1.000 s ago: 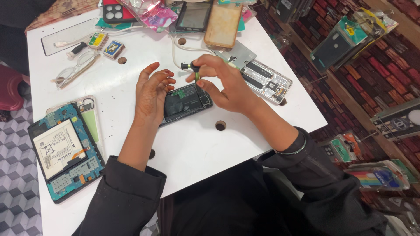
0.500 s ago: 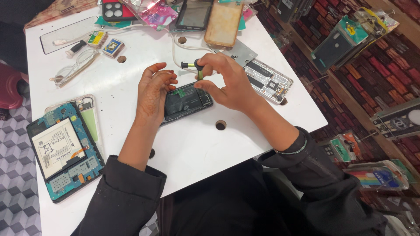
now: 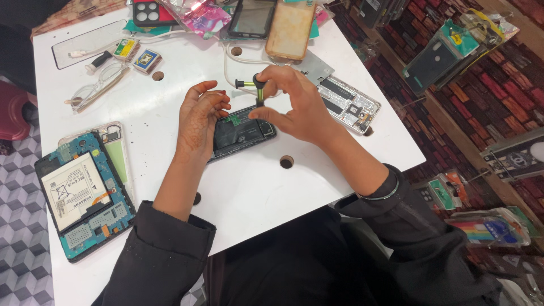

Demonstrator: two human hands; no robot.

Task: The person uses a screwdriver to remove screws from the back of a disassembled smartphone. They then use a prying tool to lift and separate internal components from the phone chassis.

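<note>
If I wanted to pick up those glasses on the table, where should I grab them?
Grab the glasses by the middle bridge, coming from above. They lie flat and folded on the white table, so the thin middle is easy to pinch without touching the lenses.

The right hand (image 3: 294, 105) now holds the black-and-green screwdriver (image 3: 258, 90) upright, tip down on the top edge of the opened phone (image 3: 241, 133), with the fingers gathered round its top; a second ago the tool lay lower and closer against the phone, and the hand has since lifted slightly away from the person. The left hand (image 3: 199, 122) shifts only a little, its fingertips curling down onto the phone's near-left corner instead of spreading loosely above it. The phone itself turns very slightly under the hands.
</note>
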